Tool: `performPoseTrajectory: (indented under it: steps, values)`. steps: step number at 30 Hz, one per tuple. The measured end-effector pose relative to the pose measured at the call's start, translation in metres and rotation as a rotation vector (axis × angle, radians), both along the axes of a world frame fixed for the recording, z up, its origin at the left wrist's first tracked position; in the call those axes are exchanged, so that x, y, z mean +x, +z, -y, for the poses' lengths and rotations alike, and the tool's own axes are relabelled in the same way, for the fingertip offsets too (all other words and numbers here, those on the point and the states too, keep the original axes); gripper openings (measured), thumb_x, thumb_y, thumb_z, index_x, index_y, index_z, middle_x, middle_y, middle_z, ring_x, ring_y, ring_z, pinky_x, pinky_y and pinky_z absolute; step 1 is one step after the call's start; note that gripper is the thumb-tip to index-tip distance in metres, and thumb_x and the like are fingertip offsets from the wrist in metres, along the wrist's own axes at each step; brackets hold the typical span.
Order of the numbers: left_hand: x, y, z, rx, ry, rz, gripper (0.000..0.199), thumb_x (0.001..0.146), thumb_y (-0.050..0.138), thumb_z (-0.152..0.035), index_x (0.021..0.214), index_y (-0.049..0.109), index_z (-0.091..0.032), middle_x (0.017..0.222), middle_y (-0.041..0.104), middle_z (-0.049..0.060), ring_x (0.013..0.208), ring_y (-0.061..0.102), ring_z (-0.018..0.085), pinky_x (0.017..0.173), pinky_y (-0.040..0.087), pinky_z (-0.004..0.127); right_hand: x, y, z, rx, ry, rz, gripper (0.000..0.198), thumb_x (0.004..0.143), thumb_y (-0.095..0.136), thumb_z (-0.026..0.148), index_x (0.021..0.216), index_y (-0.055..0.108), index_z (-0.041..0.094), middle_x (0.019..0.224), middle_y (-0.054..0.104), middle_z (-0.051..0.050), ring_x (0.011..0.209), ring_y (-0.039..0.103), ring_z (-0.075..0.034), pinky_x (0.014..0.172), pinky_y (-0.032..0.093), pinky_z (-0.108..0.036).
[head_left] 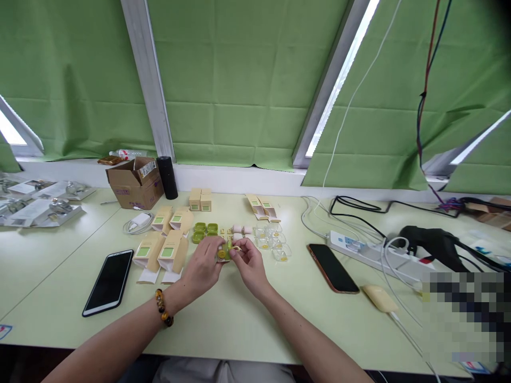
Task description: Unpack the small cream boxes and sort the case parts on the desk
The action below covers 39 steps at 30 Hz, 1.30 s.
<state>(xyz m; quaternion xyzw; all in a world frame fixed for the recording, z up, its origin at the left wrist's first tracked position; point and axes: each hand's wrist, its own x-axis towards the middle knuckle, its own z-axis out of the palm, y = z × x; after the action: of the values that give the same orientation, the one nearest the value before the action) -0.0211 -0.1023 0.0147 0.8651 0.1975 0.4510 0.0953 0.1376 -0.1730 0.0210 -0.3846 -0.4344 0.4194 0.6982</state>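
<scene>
In the head view my left hand and my right hand meet over the middle of the table. Both grip a small green-and-clear container with a yellow spot, the fingers closed around its two sides. A pale loop sticks out near my right fingertips. Just beyond my hands stand several small green square boxes. Small pale pink cylinders and tiny yellowish pieces lie beside them. Clear plastic cups with yellow spots sit to the right.
Opened kraft cartons lie left of my hands, and closed ones stand behind. Phones lie at left and right. A power strip with cables runs along the right. A cardboard box and black cylinder stand at back left.
</scene>
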Motion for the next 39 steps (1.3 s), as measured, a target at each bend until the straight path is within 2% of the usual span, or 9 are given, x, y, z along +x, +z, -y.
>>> performPoseTrajectory:
  steps: [7,16,22,25,32,36,39]
  values:
    - [0.001,0.01,0.01,0.008,-0.011,-0.078,0.05,0.091,0.063,-0.013,0.137,0.048,-0.021,0.124,0.064,0.016,0.115,0.062,0.031,0.098,0.054,0.051,0.002,-0.003,-0.002,-0.039,-0.024,0.038,0.038,0.084,0.08,0.054,0.083,0.059,0.023,0.091,0.071,-0.002,0.072,0.062,-0.015,0.065,0.053,-0.027]
    - [0.0,0.012,0.007,0.051,0.046,-0.091,0.045,0.088,0.068,-0.018,0.13,0.054,-0.02,0.122,0.067,0.015,0.114,0.062,0.033,0.101,0.051,0.055,0.003,-0.009,-0.006,-0.097,-0.043,-0.006,0.045,0.081,0.082,0.059,0.079,0.053,0.024,0.07,0.065,0.004,0.063,0.06,-0.014,0.065,0.058,-0.03]
    - [-0.003,0.011,0.001,0.056,0.083,-0.04,0.048,0.086,0.067,-0.014,0.132,0.054,-0.019,0.119,0.067,0.015,0.113,0.061,0.034,0.098,0.053,0.054,0.016,-0.007,-0.009,-0.099,-0.118,-0.094,0.047,0.078,0.083,0.061,0.08,0.053,0.024,0.07,0.064,0.005,0.066,0.063,-0.015,0.073,0.064,-0.035]
    - [-0.004,0.009,-0.004,-0.011,0.1,0.018,0.047,0.086,0.069,-0.016,0.131,0.056,-0.021,0.119,0.066,0.013,0.116,0.06,0.034,0.098,0.053,0.054,0.027,-0.004,-0.011,-0.091,-0.158,-0.173,0.046,0.079,0.083,0.06,0.083,0.055,0.024,0.078,0.069,0.002,0.072,0.07,-0.017,0.077,0.065,-0.04]
    - [-0.004,0.006,-0.011,-0.302,0.073,0.193,0.046,0.083,0.074,-0.018,0.127,0.061,-0.022,0.124,0.066,0.011,0.119,0.064,0.027,0.103,0.055,0.049,0.03,0.003,-0.009,-0.074,-0.103,-0.276,0.045,0.078,0.085,0.056,0.087,0.055,0.025,0.086,0.076,-0.002,0.079,0.077,-0.025,0.074,0.067,-0.045]
    - [-0.001,0.011,-0.013,-0.473,-0.099,0.399,0.047,0.083,0.073,-0.017,0.127,0.058,-0.022,0.135,0.063,0.013,0.126,0.063,0.027,0.109,0.053,0.049,0.029,0.003,-0.008,-0.085,-0.095,-0.268,0.045,0.076,0.087,0.055,0.085,0.055,0.024,0.081,0.076,0.0,0.073,0.076,-0.024,0.07,0.066,-0.044]
    - [0.001,0.017,-0.013,-0.476,-0.205,0.522,0.042,0.083,0.074,-0.018,0.121,0.059,-0.02,0.139,0.057,0.015,0.125,0.065,0.028,0.107,0.055,0.048,0.029,0.002,-0.009,-0.094,-0.089,-0.26,0.046,0.076,0.087,0.056,0.084,0.054,0.024,0.08,0.076,0.0,0.071,0.076,-0.024,0.067,0.066,-0.043]
